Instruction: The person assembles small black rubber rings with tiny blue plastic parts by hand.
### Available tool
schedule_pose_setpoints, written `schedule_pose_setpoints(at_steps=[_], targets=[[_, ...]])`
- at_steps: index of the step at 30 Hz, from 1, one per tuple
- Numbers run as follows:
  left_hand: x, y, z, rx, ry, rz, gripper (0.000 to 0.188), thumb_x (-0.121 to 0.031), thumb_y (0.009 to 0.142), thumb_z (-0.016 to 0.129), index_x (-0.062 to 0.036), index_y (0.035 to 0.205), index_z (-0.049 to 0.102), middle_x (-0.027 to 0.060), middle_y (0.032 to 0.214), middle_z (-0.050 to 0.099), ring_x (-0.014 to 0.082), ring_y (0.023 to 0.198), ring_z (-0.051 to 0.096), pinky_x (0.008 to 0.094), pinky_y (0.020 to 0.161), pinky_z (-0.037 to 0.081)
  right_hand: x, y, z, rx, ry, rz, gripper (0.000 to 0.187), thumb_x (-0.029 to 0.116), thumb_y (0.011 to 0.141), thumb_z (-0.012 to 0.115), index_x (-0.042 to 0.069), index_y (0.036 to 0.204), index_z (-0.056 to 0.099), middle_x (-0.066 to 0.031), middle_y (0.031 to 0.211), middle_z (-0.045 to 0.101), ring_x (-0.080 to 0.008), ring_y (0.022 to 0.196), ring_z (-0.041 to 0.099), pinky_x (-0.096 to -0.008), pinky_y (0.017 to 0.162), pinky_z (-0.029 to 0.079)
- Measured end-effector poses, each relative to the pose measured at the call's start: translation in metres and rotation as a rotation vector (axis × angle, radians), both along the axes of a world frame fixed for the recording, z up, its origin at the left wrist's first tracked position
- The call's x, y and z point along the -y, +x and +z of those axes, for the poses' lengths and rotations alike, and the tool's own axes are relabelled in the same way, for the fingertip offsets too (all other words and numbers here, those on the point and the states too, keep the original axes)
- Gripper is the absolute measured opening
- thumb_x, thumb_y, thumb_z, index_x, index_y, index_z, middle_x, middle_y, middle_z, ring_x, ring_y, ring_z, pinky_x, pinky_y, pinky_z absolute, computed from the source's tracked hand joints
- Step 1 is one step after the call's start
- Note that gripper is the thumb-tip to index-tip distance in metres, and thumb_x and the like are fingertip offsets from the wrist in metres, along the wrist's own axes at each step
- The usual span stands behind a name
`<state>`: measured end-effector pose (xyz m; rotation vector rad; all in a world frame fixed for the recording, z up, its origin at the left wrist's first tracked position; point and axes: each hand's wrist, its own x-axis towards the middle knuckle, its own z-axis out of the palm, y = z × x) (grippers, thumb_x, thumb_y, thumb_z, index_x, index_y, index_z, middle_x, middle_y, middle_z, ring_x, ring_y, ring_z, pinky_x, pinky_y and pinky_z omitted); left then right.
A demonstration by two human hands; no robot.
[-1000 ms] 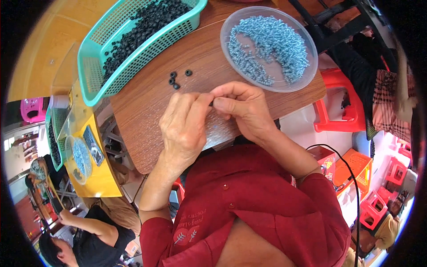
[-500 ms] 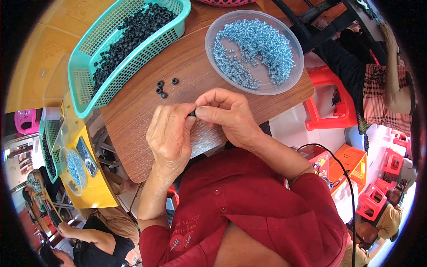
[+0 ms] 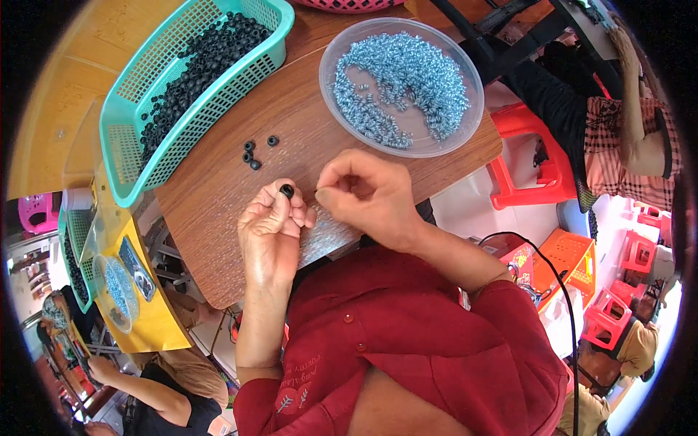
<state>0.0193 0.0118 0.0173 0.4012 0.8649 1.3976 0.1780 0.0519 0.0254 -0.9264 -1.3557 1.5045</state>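
Between the thumb and fingers of my left hand [image 3: 273,218] is a small black round part [image 3: 287,191], its hollow end facing up. A short gap to the right, my right hand [image 3: 371,192] has its thumb and forefinger pinched together. Whatever that pinch holds, if anything, is too small to see. Just beyond my left hand, several loose black parts [image 3: 249,146] lie on the brown wooden table [image 3: 211,232]. Small pale-blue metal springs [image 3: 414,62] fill much of a round clear plastic tub [image 3: 327,87] beyond my right hand.
A turquoise basket [image 3: 218,94] of black parts stands at the far left of the table. Left of the table is a yellow surface [image 3: 156,320] with another tub and a phone-like item. Red stools [image 3: 534,163], an orange crate [image 3: 567,254] and other people surround me.
My hands were together at the black part and have now moved apart. The left hand has turned, showing the part's hollow end. The whole view has shifted slightly.
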Motion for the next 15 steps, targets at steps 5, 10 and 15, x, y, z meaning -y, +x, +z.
schedule_pose_setpoints(at_steps=[5,10,15], targets=[[-0.003,0.012,0.002,0.215,-0.266,0.080,0.017,-0.011,0.090,0.058,0.0019,0.101,0.058,0.0095,0.096,0.063,0.0189,0.085,0.060,0.0312,0.076,0.049,-0.003,-0.013,-0.015,0.183,0.906,-0.096,0.016,0.000,0.069,0.068,0.005,0.083,0.060,-0.0076,0.078,0.057,-0.0252,0.067,0.054,-0.0333,0.060,0.044],[-0.001,0.006,-0.015,0.350,-0.252,-0.033,0.020,-0.014,0.091,0.057,0.0003,0.105,0.058,0.0090,0.102,0.061,0.0195,0.094,0.058,0.0336,0.086,0.045,0.001,0.000,-0.002,0.407,0.958,-0.004,0.015,0.005,0.067,0.066,0.006,0.081,0.062,-0.0064,0.078,0.057,-0.0234,0.068,0.054,-0.0326,0.058,0.043],[-0.002,0.005,-0.018,0.419,-0.138,-0.163,0.018,-0.016,0.090,0.059,-0.0015,0.100,0.057,0.0077,0.090,0.059,0.0167,0.076,0.053,0.0311,0.069,0.042,-0.038,0.051,0.006,0.631,1.063,-0.252,0.009,0.003,0.069,0.061,0.005,0.078,0.061,-0.0078,0.072,0.054,-0.0269,0.071,0.053,-0.0363,0.059,0.044]])
